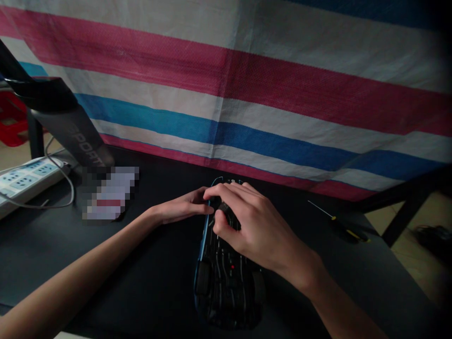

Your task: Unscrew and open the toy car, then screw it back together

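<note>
A toy car [229,282] lies upside down on the black table [151,278], its dark underside and wheels facing up and a blue body edge showing on its left. Against the car's upper left side, my left hand [183,206] has its thumb and fingers closed on the edge. My right hand [252,216] arches over the upper part of the underside, fingers curled around a small dark piece that is partly hidden; whether that piece is attached to the car cannot be told.
A screwdriver [344,228] with a black and yellow handle lies at the right. On the left are a grey bottle [76,127], a white power strip [31,179] with a cable, and a blurred-out flat object [113,193]. A striped sheet [226,113] hangs behind.
</note>
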Tool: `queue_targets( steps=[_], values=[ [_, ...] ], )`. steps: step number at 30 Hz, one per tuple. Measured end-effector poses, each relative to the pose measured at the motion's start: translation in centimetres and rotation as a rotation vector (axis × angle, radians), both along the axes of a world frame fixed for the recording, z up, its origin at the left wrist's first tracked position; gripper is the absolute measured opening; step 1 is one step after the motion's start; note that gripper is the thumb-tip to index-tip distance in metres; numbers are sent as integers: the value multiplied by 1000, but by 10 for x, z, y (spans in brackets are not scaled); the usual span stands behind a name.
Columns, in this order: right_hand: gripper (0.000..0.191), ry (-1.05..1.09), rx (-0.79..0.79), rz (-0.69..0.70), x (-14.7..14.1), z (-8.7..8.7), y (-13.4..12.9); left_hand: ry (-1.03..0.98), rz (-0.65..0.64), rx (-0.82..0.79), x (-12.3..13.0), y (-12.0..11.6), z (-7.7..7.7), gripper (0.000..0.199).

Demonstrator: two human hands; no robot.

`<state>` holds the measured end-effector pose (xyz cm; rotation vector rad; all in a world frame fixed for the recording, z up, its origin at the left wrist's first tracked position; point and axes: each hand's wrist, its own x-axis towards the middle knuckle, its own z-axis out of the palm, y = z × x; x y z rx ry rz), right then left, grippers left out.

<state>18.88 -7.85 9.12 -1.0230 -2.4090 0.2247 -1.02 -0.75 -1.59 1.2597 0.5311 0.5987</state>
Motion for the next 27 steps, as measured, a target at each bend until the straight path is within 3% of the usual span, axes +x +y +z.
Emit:
queue_targets(
  steps=[6,10,14,18,22,27],
  values=[
    [17,18,-5,-1,2,0,1,3,23,-2,1,-1,-2,46],
    [11,-2,-96,-63,3,2,2,9,13,-23,1,-1,-2,48],
    [12,33,-114,11,5,4,1,-3,13,-39,1,-1,-2,44],
    [10,-16,-126,-46,6,4,1,-50,4,-51,3,-2,-1,41],
    [15,60,-110,19,7,3,-1,-30,0,-60,3,-2,0,43],
    [8,15,-95,-108,6,1,-2,-28,1,-45,3,-2,0,39]
  ],
)
